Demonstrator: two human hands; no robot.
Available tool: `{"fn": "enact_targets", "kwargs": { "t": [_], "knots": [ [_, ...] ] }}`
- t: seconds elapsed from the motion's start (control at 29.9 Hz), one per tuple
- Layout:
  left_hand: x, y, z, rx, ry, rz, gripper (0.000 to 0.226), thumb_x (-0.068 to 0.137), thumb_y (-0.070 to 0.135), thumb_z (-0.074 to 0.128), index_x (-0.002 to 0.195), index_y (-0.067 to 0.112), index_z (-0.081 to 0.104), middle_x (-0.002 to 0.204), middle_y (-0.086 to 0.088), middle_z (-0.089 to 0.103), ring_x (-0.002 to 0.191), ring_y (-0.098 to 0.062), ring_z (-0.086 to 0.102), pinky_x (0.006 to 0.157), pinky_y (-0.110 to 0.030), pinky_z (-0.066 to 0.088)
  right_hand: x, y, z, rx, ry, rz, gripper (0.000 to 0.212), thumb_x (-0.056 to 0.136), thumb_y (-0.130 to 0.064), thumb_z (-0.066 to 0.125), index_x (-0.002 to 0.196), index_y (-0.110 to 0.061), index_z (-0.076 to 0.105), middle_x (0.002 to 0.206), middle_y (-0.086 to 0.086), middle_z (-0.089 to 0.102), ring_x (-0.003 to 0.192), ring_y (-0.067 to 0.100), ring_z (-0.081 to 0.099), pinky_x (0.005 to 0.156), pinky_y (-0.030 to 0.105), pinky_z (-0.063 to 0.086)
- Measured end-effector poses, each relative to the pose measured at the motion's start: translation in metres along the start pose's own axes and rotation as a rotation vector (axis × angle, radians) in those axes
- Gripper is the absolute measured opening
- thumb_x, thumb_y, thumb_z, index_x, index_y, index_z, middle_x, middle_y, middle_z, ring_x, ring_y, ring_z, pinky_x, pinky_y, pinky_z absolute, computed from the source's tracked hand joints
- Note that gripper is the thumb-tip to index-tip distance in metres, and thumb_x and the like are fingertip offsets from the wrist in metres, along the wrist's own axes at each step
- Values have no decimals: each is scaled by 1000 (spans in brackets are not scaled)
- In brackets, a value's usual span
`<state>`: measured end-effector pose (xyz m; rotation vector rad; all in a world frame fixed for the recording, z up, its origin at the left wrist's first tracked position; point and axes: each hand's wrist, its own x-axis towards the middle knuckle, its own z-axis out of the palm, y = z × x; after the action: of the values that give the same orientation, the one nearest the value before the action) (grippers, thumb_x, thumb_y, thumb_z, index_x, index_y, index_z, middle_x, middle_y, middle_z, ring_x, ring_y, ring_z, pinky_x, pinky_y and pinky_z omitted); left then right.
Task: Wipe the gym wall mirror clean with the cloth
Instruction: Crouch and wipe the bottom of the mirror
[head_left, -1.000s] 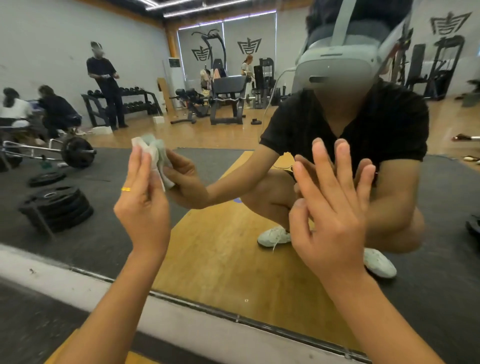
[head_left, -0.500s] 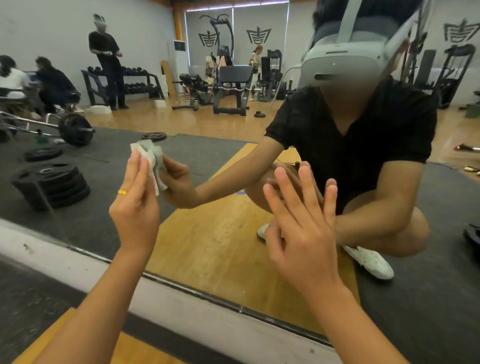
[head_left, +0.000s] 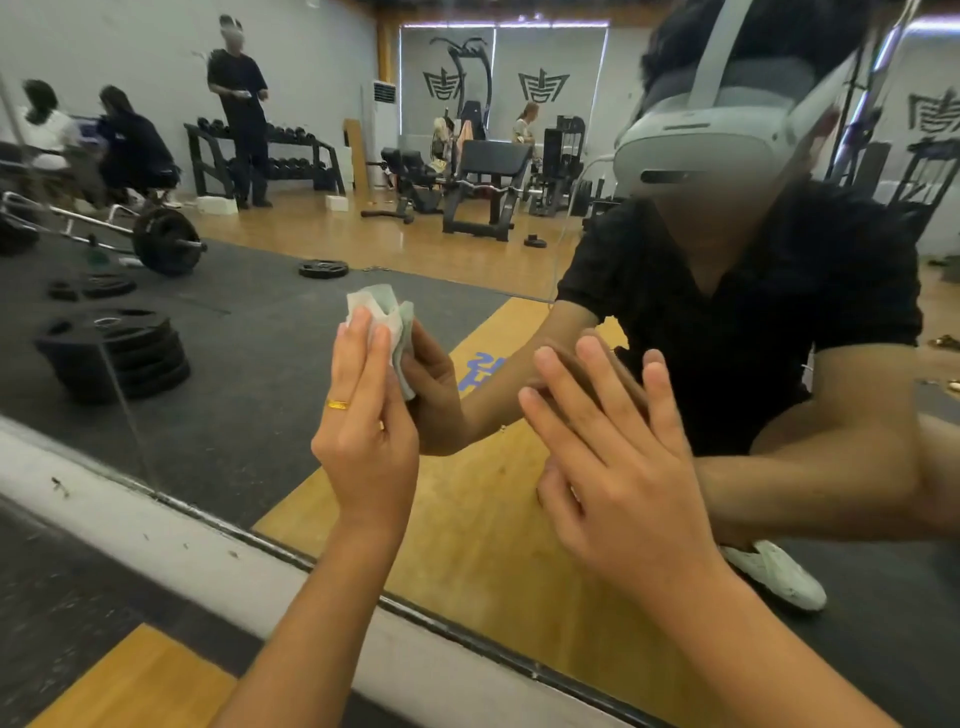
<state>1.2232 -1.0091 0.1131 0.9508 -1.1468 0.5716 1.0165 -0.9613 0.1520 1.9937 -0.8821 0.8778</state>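
Observation:
The wall mirror (head_left: 249, 353) fills the view and reflects me crouched in front of it. My left hand (head_left: 363, 431), with a gold ring, holds a bunched white cloth (head_left: 382, 306) against the glass, and the cloth sticks out above my fingertips. In the reflection my thumb wraps round the cloth. My right hand (head_left: 618, 467) lies flat on the mirror to the right, its fingers spread and straight, holding nothing.
A white ledge (head_left: 156, 530) runs along the mirror's lower edge, with dark mat and wooden floor (head_left: 135, 680) below it. The glass reflects stacked weight plates (head_left: 114, 353), a barbell, benches, a dumbbell rack and several people at the back.
My left hand has slid the cloth rightwards along the glass, closer to my right hand. My right hand has dropped a little lower on the mirror, still flat.

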Motion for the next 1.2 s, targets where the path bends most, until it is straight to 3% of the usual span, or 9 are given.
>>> {"fn": "enact_targets", "kwargs": {
  "t": [0.23,0.33,0.47,0.64,0.7,0.8,0.94,1.04,1.2],
  "knots": [
    [58,43,10,-150,-5,44,32,102,-5,57,133,-4,63,142,-20,58,136,-24,55,109,-18,43,1,-2,0,11,10,6,51,91,-16,53,141,-9,63,160,9,42,154,32,29,128,55,10],
    [89,88,26,-231,-100,268,32,100,-9,56,131,-5,64,139,-20,61,136,-37,55,111,-32,49,2,-3,1,-3,9,11,51,91,-17,53,141,-11,63,161,8,42,155,30,28,128,54,10],
    [104,80,19,-141,-187,480,31,102,-4,55,131,-2,66,139,-17,62,135,-34,55,113,-38,48,1,-3,-1,37,26,26,50,92,-17,51,139,-10,65,159,7,44,154,29,31,128,53,11],
    [121,22,-6,-134,-71,-4,36,102,2,58,136,7,64,145,-10,59,135,-3,54,112,-21,42,3,-5,-2,81,47,42,49,93,-18,50,139,-9,64,158,7,45,153,29,33,129,51,10],
    [113,38,-3,-113,-93,57,40,99,-3,58,137,7,63,146,-12,58,134,-2,53,109,-19,43,3,-6,-1,95,58,55,47,93,-18,51,137,-10,66,157,6,45,153,28,33,129,50,10],
    [89,80,11,-132,-205,318,40,97,-10,60,135,0,63,144,-16,58,137,-28,55,111,-33,48,4,-7,1,106,67,72,45,92,-18,53,133,-11,69,157,5,47,153,26,32,128,51,13],
    [92,82,17,-105,-168,373,38,96,-15,62,132,-5,64,141,-18,59,134,-34,58,107,-43,53,4,-6,4,122,85,73,44,93,-18,53,132,-11,70,156,5,48,153,26,33,128,51,12],
    [101,63,16,-32,-33,279,31,100,-8,60,132,-6,64,141,-20,59,132,-27,60,107,-34,52,2,-5,6,144,93,72,45,93,-19,54,134,-11,69,157,5,46,153,26,32,129,50,10],
    [134,44,12,47,22,128,33,106,8,56,137,-1,62,144,-11,58,135,3,50,110,-22,44,0,-2,1,163,30,43,48,89,-21,58,135,-12,68,159,4,45,156,27,26,129,50,7]
  ]
}}
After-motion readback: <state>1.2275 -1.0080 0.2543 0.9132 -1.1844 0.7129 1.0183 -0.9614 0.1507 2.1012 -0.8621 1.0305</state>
